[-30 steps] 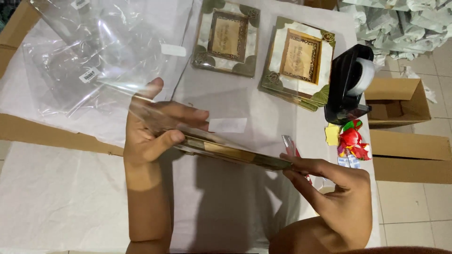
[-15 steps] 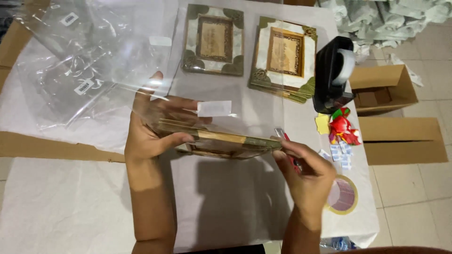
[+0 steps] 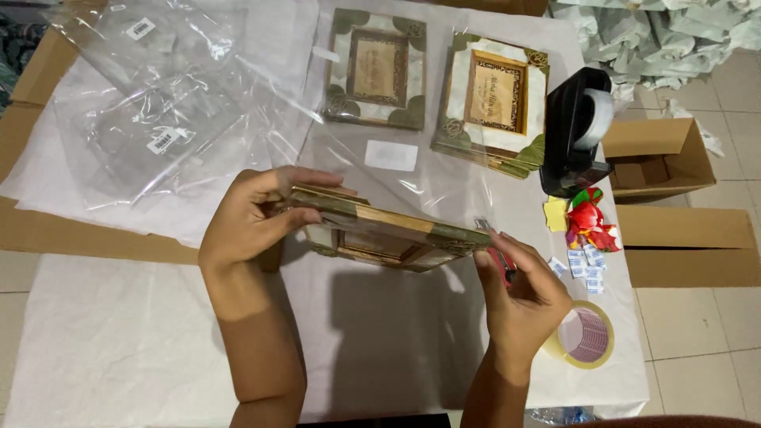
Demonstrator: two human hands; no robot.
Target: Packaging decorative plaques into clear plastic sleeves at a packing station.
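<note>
Left hand (image 3: 246, 226) and right hand (image 3: 519, 289) clasp a picture frame (image 3: 380, 234) by its ends, held tilted above the table (image 3: 119, 349) middle; its face hidden. Two more frames (image 3: 379, 67) at far edge, one tape dispenser (image 3: 575, 131).

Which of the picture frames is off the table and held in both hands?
The near picture frame, tilted almost edge-on, gripped by the left hand and right hand. The other two frames lie flat by the tape dispenser.

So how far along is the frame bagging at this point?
Nothing looks bagged yet. Both hands, left hand and right hand, hold one picture frame above the table. Two frames lie unwrapped; the clear bags and tape dispenser sit unused.
</note>
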